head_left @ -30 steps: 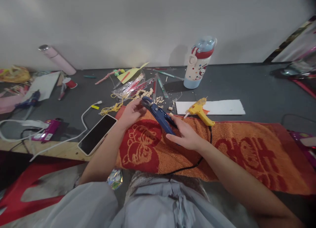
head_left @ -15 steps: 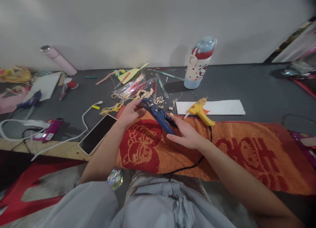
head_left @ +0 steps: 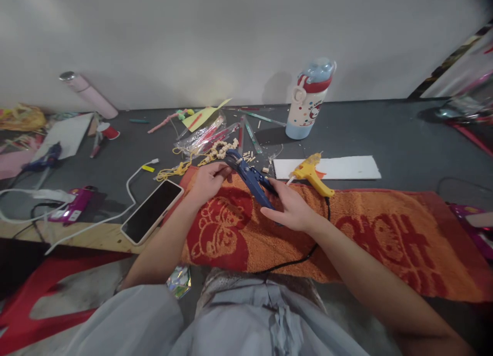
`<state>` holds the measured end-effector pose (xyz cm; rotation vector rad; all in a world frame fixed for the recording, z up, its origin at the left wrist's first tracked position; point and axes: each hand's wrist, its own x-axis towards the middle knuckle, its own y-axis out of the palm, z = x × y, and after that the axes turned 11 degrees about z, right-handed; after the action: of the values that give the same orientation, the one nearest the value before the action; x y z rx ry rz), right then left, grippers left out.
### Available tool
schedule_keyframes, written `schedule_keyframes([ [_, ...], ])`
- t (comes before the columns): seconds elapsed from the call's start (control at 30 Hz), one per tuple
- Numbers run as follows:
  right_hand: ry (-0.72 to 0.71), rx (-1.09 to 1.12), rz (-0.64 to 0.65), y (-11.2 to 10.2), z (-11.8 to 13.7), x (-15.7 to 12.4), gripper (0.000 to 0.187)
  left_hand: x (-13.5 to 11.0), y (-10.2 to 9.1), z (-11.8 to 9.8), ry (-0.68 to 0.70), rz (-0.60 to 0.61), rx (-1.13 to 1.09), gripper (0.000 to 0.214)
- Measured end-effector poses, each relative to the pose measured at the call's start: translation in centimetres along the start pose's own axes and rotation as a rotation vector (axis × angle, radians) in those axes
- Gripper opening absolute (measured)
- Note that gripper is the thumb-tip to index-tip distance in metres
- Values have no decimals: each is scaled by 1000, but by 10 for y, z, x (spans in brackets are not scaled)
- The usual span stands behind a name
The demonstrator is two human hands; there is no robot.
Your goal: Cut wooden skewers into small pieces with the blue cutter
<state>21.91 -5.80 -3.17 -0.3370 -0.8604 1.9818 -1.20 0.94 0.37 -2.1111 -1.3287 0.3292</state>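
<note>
My right hand (head_left: 289,208) grips the handles of a blue cutting tool (head_left: 250,176) that lies slanted over an orange-and-red towel (head_left: 377,232). My left hand (head_left: 208,180) is curled at the tool's jaw end, fingers pinched on something small that I cannot make out. Small pale wooden bits (head_left: 251,157) lie scattered just beyond the jaws. A string of pale beads (head_left: 219,150) on yellow cord (head_left: 173,169) runs off to the left.
A yellow glue gun (head_left: 311,174) rests beside a white strip (head_left: 346,167), its black cable crossing the towel. A phone (head_left: 152,210) with white cable lies left. A cartoon-print bottle (head_left: 308,101) stands behind. Bagged sticks (head_left: 208,132), a pink tube (head_left: 89,94) and other clutter lie at the back left.
Both hands and the blue tool have shifted slightly; the tool's jaw end sits a bit farther forward, and my left fingers have closed in tighter at the jaws.
</note>
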Motion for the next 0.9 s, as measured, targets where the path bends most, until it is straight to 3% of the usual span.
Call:
schedule_keyframes([
  [0.23, -33, 55, 33, -1, -3, 0, 65, 0, -3, 5, -31, 96, -127, 27],
  [0.37, 15, -36, -10, 1, 0, 0, 69, 1, -2, 6, -36, 76, -97, 26],
  [0.57, -10, 179, 64, -1, 1, 0, 57, 2, 0, 7, -52, 42, -64, 27],
  [0.73, 50, 36, -7, 0, 6, 0, 64, 2, 2, 8, -50, 21, -11, 29],
  [0.9, 26, 271, 69, 0, 3, 0, 56, 3, 2, 6, -31, 8, -16, 26],
])
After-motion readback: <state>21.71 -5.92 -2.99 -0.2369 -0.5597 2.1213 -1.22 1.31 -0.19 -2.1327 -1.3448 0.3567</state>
